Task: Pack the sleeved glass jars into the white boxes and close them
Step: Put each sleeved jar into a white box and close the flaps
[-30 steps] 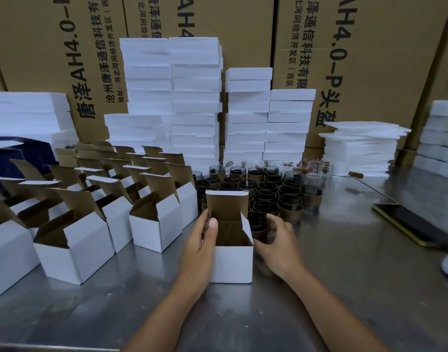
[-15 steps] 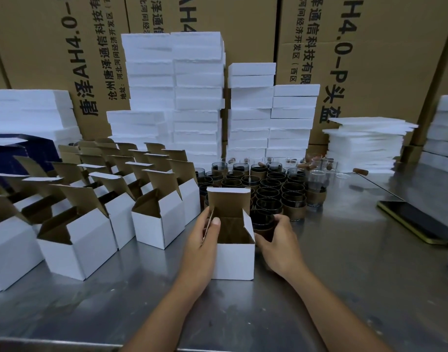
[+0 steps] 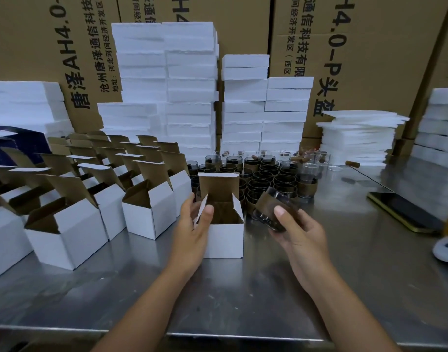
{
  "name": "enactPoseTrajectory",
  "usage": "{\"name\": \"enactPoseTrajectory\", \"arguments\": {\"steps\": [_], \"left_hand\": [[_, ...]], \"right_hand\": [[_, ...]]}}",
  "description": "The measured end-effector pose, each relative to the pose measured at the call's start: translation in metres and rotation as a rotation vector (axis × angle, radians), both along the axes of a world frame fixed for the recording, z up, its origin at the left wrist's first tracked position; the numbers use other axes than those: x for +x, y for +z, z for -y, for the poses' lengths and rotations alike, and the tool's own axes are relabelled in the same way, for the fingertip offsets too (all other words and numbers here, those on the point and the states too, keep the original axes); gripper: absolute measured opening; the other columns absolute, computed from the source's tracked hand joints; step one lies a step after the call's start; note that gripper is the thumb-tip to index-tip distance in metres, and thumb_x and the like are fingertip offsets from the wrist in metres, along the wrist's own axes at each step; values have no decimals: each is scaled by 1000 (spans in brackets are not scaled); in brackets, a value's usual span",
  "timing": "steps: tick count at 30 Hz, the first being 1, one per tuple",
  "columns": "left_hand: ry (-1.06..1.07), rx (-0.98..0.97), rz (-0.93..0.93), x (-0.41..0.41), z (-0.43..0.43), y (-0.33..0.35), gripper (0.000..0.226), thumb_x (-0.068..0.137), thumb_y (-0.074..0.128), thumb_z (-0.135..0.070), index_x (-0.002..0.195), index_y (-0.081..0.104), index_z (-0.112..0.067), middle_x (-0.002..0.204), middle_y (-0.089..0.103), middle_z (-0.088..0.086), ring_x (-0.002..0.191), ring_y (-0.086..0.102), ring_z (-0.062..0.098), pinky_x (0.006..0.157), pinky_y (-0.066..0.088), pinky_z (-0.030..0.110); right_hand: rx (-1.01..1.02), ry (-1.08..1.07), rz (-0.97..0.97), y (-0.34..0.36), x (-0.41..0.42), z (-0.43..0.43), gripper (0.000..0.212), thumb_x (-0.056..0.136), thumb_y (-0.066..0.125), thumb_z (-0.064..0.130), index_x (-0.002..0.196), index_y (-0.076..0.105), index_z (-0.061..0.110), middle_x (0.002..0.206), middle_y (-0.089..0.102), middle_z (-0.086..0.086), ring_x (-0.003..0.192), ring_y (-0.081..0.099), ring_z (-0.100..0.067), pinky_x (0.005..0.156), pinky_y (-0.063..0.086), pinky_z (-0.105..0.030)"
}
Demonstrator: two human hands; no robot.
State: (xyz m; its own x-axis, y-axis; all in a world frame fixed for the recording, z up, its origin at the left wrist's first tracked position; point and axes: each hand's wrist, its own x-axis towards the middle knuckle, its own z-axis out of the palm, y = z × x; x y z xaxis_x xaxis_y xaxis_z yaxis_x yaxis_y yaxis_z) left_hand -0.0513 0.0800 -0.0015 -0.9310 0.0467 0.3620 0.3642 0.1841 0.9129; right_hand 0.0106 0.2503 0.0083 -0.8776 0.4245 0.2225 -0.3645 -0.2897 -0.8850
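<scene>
Head view: an open white box [image 3: 224,240] stands on the steel table [image 3: 243,301], its lid flap upright at the back and its brown inside showing. The left hand [image 3: 192,224] holds the box's left side flap, with the thumb on the inner face and the fingers behind it. Just right of the box, the right hand [image 3: 296,232] grips a sleeved glass jar [image 3: 271,209]. The thumb lies across the brown sleeve, and the jar is tilted, lifted off the table and outside the box. Behind the box and to its right stands a tight cluster of sleeved jars [image 3: 266,179]. Left of the box are rows of empty open boxes [image 3: 146,217]. Far behind it white foam stacks [image 3: 190,85] rise against brown cartons [image 3: 370,59]. Well to the right of the box lies a dark phone [image 3: 406,212].
</scene>
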Motion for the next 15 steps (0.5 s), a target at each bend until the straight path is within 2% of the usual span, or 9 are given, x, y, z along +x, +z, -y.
{"name": "enactPoseTrajectory", "arguments": {"steps": [2, 4, 5, 7, 9, 11, 15], "left_hand": [[99, 20, -100, 5, 0, -1, 67, 78, 41, -63, 134, 34, -27, 134, 45, -5, 118, 42, 4, 94, 32, 14], [237, 37, -302, 14, 1, -2, 40, 89, 46, -57, 117, 39, -29, 112, 47, -13, 102, 46, -3, 82, 35, 3], [277, 39, -407, 19, 0, -2, 31, 88, 49, -51, 110, 41, -29, 102, 46, -17, 97, 47, -5, 78, 37, 2], [218, -7, -527, 27, -3, -4, 17, 87, 47, -44, 100, 44, -34, 90, 49, -20, 87, 51, -5, 71, 41, 5], [49, -68, -477, 35, -7, -4, 10, 88, 44, -46, 95, 48, -40, 81, 57, -20, 78, 56, -2, 64, 46, 11], [-137, -33, -335, 39, -11, -3, 12, 91, 47, -46, 96, 53, -37, 81, 63, -18, 70, 61, 3, 62, 51, 17], [-372, 35, -107, 43, -13, -5, 37, 87, 41, -51, 112, 57, -28, 98, 68, -16, 92, 66, 7, 68, 56, 24]], "right_hand": [[-61, 83, -48, 3, 5, 2, 46, 57, 73, 27, 100, 66, 11, 90, 74, -2, 84, 69, -12, 67, 54, -21], [-68, 136, -65, 4, 9, 4, 41, 61, 70, 24, 100, 65, 10, 92, 74, -3, 85, 69, -13, 69, 55, -23], [-64, 150, -66, 3, 10, 6, 40, 62, 69, 23, 100, 65, 10, 94, 74, -3, 87, 68, -13, 71, 56, -24], [-53, 173, -71, 3, 13, 11, 39, 63, 67, 24, 99, 66, 9, 95, 73, -4, 89, 68, -14, 73, 56, -25], [-10, 187, -68, 3, 17, 17, 44, 60, 69, 28, 100, 67, 9, 94, 73, -4, 88, 68, -14, 69, 55, -23], [40, 188, -54, 1, 21, 23, 50, 57, 71, 32, 101, 67, 9, 94, 73, -5, 89, 68, -15, 70, 55, -23], [40, 172, -17, -2, 25, 29, 65, 55, 72, 29, 113, 58, 6, 96, 73, -7, 93, 69, -21, 81, 57, -33]]}}
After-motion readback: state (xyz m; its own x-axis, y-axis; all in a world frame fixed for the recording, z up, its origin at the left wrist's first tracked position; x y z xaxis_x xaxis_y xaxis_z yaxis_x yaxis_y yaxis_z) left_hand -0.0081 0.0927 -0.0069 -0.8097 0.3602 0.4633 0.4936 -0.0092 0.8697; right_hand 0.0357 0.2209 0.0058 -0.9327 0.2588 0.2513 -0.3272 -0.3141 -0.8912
